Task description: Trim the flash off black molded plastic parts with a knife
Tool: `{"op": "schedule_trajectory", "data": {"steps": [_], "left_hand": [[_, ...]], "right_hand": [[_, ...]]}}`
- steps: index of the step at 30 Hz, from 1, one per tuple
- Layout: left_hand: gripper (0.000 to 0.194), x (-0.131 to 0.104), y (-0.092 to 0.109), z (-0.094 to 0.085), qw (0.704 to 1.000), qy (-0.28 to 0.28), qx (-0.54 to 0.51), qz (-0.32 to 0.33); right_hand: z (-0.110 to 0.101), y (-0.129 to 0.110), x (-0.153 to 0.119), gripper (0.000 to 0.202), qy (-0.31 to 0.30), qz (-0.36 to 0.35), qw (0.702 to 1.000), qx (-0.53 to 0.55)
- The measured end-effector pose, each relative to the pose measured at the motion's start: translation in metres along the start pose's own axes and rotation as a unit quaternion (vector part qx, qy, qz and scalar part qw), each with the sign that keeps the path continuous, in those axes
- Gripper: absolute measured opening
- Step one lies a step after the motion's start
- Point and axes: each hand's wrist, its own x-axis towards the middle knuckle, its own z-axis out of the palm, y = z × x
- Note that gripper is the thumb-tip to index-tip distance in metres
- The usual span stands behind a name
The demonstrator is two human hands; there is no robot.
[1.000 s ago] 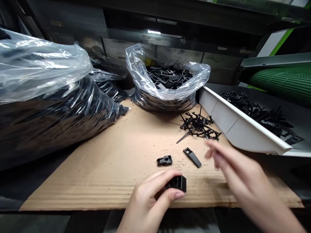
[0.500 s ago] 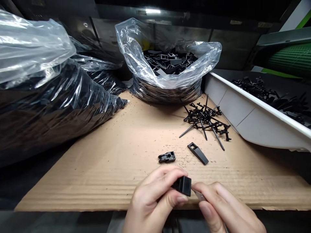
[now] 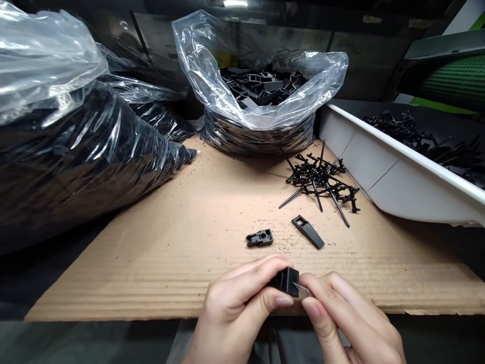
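Observation:
My left hand (image 3: 242,306) pinches a black plastic part (image 3: 287,281) between thumb and fingers, its squared end facing right. In my right hand (image 3: 341,316) is a small pointed metal blade (image 3: 302,290), gripped between thumb and forefinger; its tip meets the end of the black part. The rest of the blade is hidden in the fingers. Just beyond my hands, on the cardboard, lie a short black plastic piece (image 3: 259,237) with a round hole and a tapered black plastic piece (image 3: 308,232) with a square opening.
Black plastic sprues (image 3: 318,179) lie tangled at the right of the cardboard (image 3: 170,237). An open clear bag (image 3: 261,119) of black parts stands behind. A large filled bag (image 3: 83,156) bulges in from the left. A white tray (image 3: 379,167) with black pieces borders the right.
My right hand has brought the blade from beside the black part to its end face. The view has tilted slightly, so things sit a little higher.

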Motion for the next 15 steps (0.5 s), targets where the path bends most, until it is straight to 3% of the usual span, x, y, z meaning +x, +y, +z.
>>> {"op": "schedule_trajectory", "data": {"steps": [4, 7, 10, 15], "left_hand": [[0.030, -0.003, 0.001, -0.001, 1.000, -0.010, -0.005, -0.029], [0.032, -0.002, 0.002, -0.002, 0.999, 0.005, 0.022, -0.044], [0.036, -0.001, 0.001, -0.002, 0.999, -0.001, 0.048, -0.011], [0.042, -0.002, -0.002, -0.001, 0.998, 0.005, 0.054, 0.037]], "right_hand": [[-0.016, 0.004, 0.004, 0.021, -0.027, 0.028, 0.999, -0.014], [-0.021, -0.002, 0.005, 0.015, -0.038, 0.092, 0.994, 0.054], [-0.016, -0.009, 0.007, 0.017, -0.060, 0.144, 0.982, 0.108], [-0.006, -0.014, 0.011, 0.018, -0.077, 0.144, 0.978, 0.128]]}}
